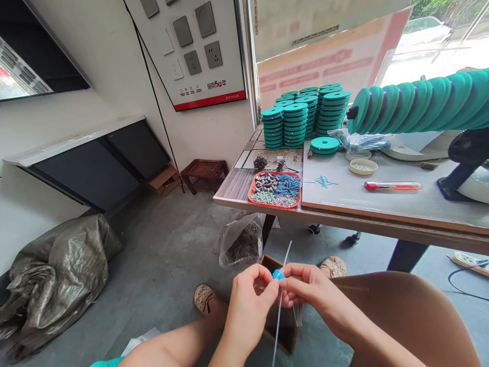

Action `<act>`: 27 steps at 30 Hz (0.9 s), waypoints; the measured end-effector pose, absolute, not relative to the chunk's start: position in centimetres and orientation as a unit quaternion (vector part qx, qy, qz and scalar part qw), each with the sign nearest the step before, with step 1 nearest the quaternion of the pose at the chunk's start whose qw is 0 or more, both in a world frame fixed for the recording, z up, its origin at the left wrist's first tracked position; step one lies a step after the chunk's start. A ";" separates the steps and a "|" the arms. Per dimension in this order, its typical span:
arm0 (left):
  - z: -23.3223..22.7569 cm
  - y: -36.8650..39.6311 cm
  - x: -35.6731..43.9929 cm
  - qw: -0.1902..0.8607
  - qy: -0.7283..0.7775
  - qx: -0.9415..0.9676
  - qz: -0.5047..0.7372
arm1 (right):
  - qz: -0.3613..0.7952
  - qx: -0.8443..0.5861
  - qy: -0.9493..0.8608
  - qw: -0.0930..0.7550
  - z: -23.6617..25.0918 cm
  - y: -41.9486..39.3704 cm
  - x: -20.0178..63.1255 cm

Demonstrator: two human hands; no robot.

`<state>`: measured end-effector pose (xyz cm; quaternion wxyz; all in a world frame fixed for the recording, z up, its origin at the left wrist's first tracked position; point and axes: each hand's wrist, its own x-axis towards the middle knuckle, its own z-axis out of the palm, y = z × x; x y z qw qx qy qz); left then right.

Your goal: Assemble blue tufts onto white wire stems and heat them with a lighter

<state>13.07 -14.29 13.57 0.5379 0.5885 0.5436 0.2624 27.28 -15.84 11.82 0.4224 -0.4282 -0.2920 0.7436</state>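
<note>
1. A seated person's left hand (250, 300) and right hand (305, 290) meet low in the head view, above the knees and in front of the tabletop (382, 204).
2. The fingers of both hands are closed together, pinching a small blue bead (278, 275) between the fingertips.
3. A thin pale cord (284, 257) runs through the bead, rising above the hands and hanging down below them.
4. Below the hands, an open brown box (284, 326) stands on the grey floor between two sandalled feet.
5. A clear plastic bag (240, 244) of dark small parts lies on the floor just beside the table leg.
6. On the tabletop's near edge sits an orange tray (252, 191) holding grey, blue and pale small pieces in separate heaps.
7. Behind it, stacks of teal discs (301, 117) stand near the window; one short stack lies apart in front of them.
8. More teal discs (420, 102) are threaded in a row on a rod at the right.
9. A red-handled tool (393, 186) lies flat on the tabletop, near a small round dish (362, 166).
</note>
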 end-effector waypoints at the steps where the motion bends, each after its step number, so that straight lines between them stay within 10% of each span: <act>1: 13.5 -14.3 13.0 0.538 0.544 0.587 0.264 | 0.740 -0.431 -0.297 0.423 11.8 -15.8 27.2; 27: 14.1 -14.1 11.7 0.498 0.430 0.701 0.276 | 0.803 -0.366 -0.277 0.380 11.4 -16.1 27.9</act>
